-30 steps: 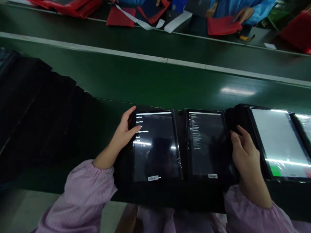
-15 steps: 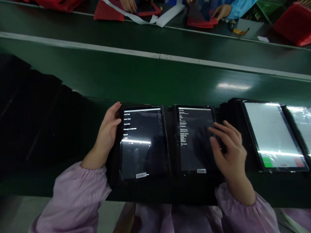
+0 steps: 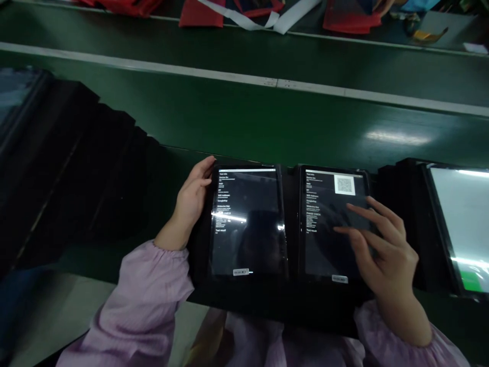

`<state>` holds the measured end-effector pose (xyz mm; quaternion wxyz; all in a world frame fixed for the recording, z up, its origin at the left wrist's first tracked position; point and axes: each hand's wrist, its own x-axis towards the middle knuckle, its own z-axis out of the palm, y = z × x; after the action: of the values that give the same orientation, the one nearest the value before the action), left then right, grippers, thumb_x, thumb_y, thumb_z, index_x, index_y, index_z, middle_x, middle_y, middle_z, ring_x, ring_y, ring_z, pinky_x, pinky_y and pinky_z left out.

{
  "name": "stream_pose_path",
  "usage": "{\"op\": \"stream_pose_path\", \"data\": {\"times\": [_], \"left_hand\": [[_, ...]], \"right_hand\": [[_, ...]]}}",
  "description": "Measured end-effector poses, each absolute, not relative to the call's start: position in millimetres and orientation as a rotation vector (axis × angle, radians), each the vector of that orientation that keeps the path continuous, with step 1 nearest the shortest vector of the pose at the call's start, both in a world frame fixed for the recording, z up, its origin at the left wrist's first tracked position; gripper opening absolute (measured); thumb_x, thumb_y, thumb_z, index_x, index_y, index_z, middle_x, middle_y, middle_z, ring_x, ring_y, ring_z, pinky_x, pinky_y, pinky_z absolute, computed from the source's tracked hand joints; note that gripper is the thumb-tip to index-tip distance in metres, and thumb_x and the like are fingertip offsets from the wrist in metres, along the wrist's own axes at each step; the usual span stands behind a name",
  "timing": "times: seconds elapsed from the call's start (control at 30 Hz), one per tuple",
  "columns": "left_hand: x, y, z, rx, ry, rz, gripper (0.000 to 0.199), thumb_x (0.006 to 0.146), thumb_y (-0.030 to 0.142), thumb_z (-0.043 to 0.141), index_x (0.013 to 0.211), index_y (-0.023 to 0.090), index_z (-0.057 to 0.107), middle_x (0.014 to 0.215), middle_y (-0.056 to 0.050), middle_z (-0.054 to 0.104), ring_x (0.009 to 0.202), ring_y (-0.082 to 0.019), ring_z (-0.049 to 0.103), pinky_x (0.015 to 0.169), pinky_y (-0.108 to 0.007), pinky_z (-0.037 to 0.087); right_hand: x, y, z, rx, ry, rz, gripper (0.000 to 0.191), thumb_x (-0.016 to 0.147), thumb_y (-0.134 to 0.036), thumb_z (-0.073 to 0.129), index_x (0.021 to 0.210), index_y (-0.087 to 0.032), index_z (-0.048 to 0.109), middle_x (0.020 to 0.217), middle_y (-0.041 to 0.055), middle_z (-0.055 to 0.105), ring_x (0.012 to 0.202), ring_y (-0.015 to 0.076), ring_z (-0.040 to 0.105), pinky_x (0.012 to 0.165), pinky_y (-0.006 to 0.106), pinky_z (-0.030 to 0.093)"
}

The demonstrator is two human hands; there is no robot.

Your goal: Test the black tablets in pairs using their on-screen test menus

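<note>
My left hand [image 3: 193, 199] grips the upper left edge of a black tablet [image 3: 248, 244], its thumb and fingers at the rim. That tablet's dark screen lists lines of white text under "Test Info", and a small label sits near its bottom edge. Beside it on the right lies a second tablet [image 3: 324, 255] with similar text and a white square QR code [image 3: 345, 185] at upper right. Over this tablet's right side hovers my right hand [image 3: 389, 250], open, fingers spread. I cannot tell whether a fingertip touches the glass.
Stacked black slabs [image 3: 76, 153] rise on the left, a tablet on top. At right, another tablet [image 3: 458, 219] shows a pale screen with a green patch. Beyond the green bench [image 3: 229, 117], red pouches [image 3: 200, 12] and white strips [image 3: 296, 18] lie near a co-worker.
The left tablet's screen went from a menu to the text list. A QR code appeared on the right tablet. The view shifted left; both hands stay at their tablets.
</note>
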<state>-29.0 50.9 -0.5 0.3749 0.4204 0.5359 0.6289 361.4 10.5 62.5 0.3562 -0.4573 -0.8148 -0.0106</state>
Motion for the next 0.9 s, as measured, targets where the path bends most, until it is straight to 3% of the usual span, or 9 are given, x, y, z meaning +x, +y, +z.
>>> {"op": "stream_pose_path", "data": {"times": [0.17,0.33,0.53,0.67,0.9], "left_hand": [[-27.9,48.5,-3.7,1.183,1.426,1.520,0.061,0.075,0.026,0.072,0.136,0.026,0.072,0.148,-0.009,0.071,0.151,-0.036,0.056,0.134,-0.055,0.035],[-24.1,44.2,-7.4,1.342,1.519,1.404,0.092,0.074,0.046,0.092,0.156,0.026,0.057,0.167,-0.016,0.054,0.158,-0.041,0.048,0.134,-0.059,0.033],[-20.7,41.2,0.0,1.205,1.534,1.456,0.062,0.086,0.039,0.080,0.146,0.031,0.068,0.162,-0.007,0.062,0.162,-0.038,0.044,0.138,-0.055,0.028],[-18.8,44.0,-0.1,1.191,1.551,1.505,0.058,0.084,0.031,0.071,0.142,0.030,0.070,0.158,-0.005,0.066,0.160,-0.036,0.046,0.138,-0.054,0.029],[-21.1,46.7,-1.3,1.165,1.507,1.509,0.058,0.080,0.030,0.074,0.138,0.030,0.071,0.154,-0.007,0.069,0.158,-0.037,0.050,0.136,-0.056,0.034]], "right_hand": [[366.7,15.0,66.3,-1.236,-2.010,-0.038,0.025,0.106,-0.023,0.063,0.100,-0.029,0.086,0.122,0.0080,0.082,0.133,0.0367,0.072,0.110,0.056,0.061],[370.1,27.2,66.3,-1.305,-2.051,-0.079,0.027,0.110,-0.035,0.058,0.110,-0.027,0.085,0.136,0.0124,0.076,0.142,0.0406,0.064,0.117,0.067,0.052],[370.9,49.9,58.7,-1.379,-2.190,-0.074,0.037,0.110,-0.046,0.054,0.129,-0.030,0.081,0.160,0.0141,0.060,0.159,0.0450,0.042,0.128,0.078,0.035],[365.3,58.7,49.8,-1.412,-2.179,-0.075,0.042,0.110,-0.051,0.053,0.130,-0.027,0.081,0.163,0.0145,0.056,0.162,0.0485,0.035,0.128,0.081,0.030],[370.6,50.9,53.7,-1.421,-2.059,-0.028,0.040,0.112,-0.050,0.050,0.133,-0.032,0.079,0.160,0.0129,0.062,0.159,0.0462,0.044,0.126,0.076,0.037]]}}
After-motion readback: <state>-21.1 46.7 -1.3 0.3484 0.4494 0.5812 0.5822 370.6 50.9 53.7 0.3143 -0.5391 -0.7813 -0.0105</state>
